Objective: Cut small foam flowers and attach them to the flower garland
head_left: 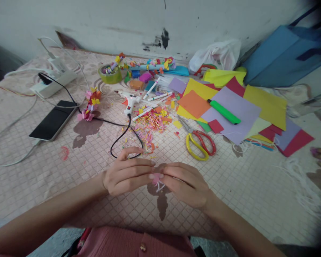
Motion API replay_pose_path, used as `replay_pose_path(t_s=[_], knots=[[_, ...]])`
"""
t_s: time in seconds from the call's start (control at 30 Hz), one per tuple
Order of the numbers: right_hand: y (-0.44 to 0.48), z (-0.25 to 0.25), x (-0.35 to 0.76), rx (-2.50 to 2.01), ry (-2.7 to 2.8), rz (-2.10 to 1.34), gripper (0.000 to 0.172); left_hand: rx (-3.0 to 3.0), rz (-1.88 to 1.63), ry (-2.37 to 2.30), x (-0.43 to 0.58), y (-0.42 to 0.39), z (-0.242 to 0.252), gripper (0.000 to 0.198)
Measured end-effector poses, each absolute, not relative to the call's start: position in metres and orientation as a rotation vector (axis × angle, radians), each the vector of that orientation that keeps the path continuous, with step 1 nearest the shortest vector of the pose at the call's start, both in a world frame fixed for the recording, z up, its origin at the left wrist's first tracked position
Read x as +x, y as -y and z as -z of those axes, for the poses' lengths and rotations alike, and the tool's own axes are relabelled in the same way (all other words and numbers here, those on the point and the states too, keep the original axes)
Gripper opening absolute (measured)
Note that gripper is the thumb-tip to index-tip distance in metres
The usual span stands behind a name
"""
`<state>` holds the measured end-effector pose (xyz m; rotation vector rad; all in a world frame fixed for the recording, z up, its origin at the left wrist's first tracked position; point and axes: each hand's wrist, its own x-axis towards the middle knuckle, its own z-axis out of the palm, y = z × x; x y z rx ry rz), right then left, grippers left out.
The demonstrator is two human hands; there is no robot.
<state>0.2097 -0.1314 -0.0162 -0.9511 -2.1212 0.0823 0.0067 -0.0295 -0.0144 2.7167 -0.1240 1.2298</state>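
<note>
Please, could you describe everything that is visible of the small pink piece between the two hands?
The pink piece is small and pale, perhaps paper or foam; its sides are covered, so its full outline cannot be told. The left hand and right hand pinch it from either side, over the patterned tablecloth. Thin white strands show at its lower edge, toward the person's body; whether they are attached is unclear.

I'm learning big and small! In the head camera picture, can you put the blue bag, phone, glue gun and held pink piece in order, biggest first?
1. Blue bag
2. Phone
3. Glue gun
4. Pink piece, partly covered
</note>
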Motion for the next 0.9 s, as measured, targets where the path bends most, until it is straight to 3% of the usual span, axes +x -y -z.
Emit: replay_pose_path(t_s=[0.6,0.7,0.8,0.9], knots=[[0.134,0.019,0.209,-0.942,2.061,-0.173,0.023,2.723,-1.251,0.171,0.006,0.029,0.017,0.015],[0.135,0.013,0.205,-1.084,1.828,-0.407,0.024,2.74,-1.235,0.162,0.006,0.03,0.013,0.014],[0.134,0.006,0.203,-1.297,1.596,-0.767,0.015,2.78,-1.21,0.13,0.006,0.03,0.009,0.013],[0.132,0.002,0.202,-1.368,1.467,-1.11,0.024,2.796,-1.196,0.131,0.007,0.031,0.008,0.013]])
